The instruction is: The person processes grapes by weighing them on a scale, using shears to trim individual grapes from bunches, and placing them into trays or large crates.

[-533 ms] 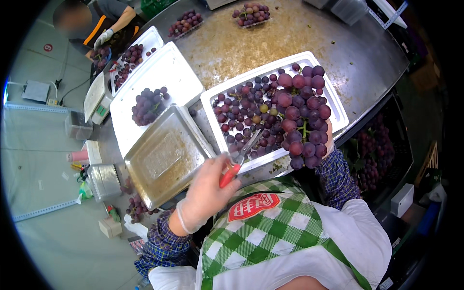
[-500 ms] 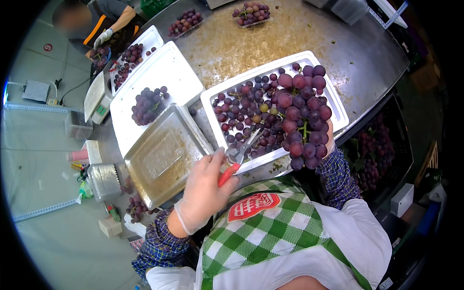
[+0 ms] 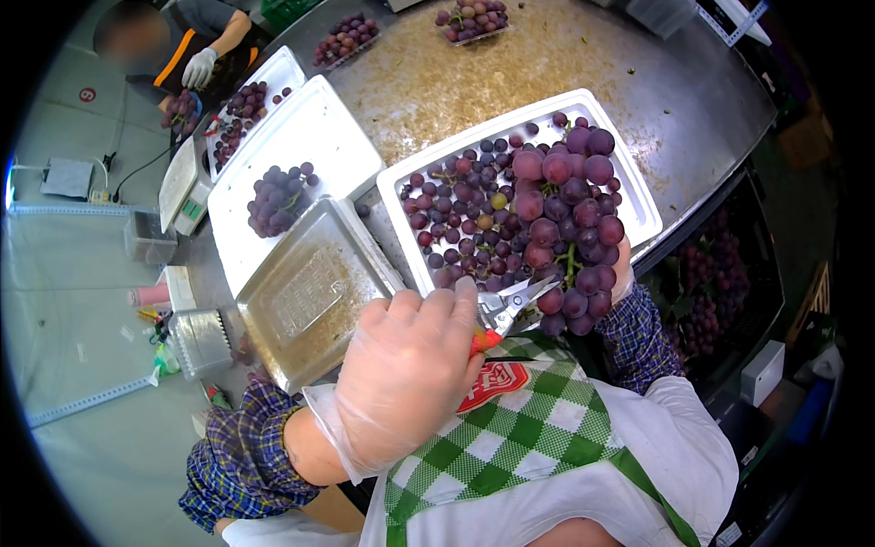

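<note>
My left hand (image 3: 406, 369), in a clear glove, is closed round the red handles of small scissors (image 3: 504, 314). Their parted blades point to the right, with the tips at the lower berries of a large bunch of purple grapes (image 3: 583, 214). That bunch is held up by my right hand (image 3: 623, 272), which is mostly hidden behind it; its fingers do not show. Beneath the bunch is a white foam tray (image 3: 643, 202) holding many loose purple grapes (image 3: 460, 196) and a few yellowish ones.
Left of the tray lie a white foam lid (image 3: 324, 128) bearing a grape bunch (image 3: 278, 196), and a clear plastic tray (image 3: 301, 301). Packed grapes (image 3: 474, 20) stand at the far edge. A co-worker's gloved hand (image 3: 199, 68) is at far left. A dark crate (image 3: 720, 301) of grapes sits right.
My left hand has moved right and the scissors now reach the lower part of the held bunch. The bunch has shifted slightly down. The co-worker's gloved hand has risen away from their grapes.
</note>
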`<state>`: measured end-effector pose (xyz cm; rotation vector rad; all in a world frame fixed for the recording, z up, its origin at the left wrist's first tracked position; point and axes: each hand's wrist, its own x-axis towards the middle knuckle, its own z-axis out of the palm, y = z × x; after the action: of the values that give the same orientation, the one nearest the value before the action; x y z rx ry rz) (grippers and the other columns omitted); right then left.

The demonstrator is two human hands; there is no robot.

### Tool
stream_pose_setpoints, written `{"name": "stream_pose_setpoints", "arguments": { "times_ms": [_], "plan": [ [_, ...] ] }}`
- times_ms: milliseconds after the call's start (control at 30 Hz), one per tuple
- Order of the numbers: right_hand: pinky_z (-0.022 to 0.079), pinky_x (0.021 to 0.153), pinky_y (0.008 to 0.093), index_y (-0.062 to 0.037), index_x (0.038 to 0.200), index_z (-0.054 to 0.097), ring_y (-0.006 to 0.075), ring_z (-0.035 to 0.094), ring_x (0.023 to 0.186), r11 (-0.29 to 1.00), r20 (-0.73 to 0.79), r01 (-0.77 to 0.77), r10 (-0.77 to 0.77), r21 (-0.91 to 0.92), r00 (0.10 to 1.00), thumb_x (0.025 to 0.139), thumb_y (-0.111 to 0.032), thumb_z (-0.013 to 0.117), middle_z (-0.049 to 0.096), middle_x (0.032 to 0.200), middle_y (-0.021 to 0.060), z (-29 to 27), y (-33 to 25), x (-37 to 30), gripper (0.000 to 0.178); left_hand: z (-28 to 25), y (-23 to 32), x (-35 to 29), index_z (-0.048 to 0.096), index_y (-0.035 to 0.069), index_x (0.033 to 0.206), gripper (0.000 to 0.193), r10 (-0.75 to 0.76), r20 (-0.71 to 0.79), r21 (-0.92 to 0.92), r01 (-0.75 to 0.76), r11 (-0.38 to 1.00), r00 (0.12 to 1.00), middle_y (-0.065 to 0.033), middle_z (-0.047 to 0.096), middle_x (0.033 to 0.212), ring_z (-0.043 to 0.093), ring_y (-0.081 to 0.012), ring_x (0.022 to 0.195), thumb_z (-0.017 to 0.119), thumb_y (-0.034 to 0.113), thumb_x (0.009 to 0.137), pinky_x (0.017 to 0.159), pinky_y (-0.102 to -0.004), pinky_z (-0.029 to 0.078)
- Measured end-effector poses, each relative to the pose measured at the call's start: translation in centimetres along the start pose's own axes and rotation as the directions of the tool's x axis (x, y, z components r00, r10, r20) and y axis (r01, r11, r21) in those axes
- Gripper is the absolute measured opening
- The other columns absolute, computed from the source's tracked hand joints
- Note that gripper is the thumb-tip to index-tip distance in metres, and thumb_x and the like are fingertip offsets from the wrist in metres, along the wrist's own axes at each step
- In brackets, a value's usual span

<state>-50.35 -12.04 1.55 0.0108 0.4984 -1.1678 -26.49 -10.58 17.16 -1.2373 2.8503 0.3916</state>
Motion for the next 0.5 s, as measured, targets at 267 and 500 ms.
{"name": "stream_pose_setpoints", "arguments": {
  "times_ms": [267, 500],
  "plan": [
    [0.057, 0.084, 0.0467, -0.0035, 0.125, 0.052, 0.0296, 0.066, 0.098, 1.0, -0.002, -0.013, 0.013, 0.027, 1.0, 0.1, -0.038, 0.037, 0.064, 0.114, 0.0147, 0.2, 0.0, -0.1, 0.045, 0.6, 1.1, 0.9, 0.057, -0.006, 0.12, 0.056, 0.037, 0.058, 0.164, -0.046, 0.985, 0.998, -0.0105, 0.059, 0.095, 0.056, -0.0249, 0.08, 0.072, 0.021, 0.074, 0.068, -0.0364, 0.044],
    [0.057, 0.085, 0.0473, -0.0026, 0.128, 0.05, 0.0304, 0.065, 0.101, 1.0, 0.034, -0.014, 0.014, -0.023, 0.999, 0.1, -0.036, 0.034, 0.062, 0.117, 0.0163, 0.2, 0.4, -0.2, 0.046, -0.7, 2.2, 2.1, 0.059, -0.008, 0.111, 0.048, -0.022, 0.18, 0.129, -0.001, 0.992, 0.983, -0.0116, 0.061, 0.084, 0.059, -0.0263, 0.076, 0.07, 0.021, 0.076, 0.064, -0.0367, 0.046]
  ]
}}
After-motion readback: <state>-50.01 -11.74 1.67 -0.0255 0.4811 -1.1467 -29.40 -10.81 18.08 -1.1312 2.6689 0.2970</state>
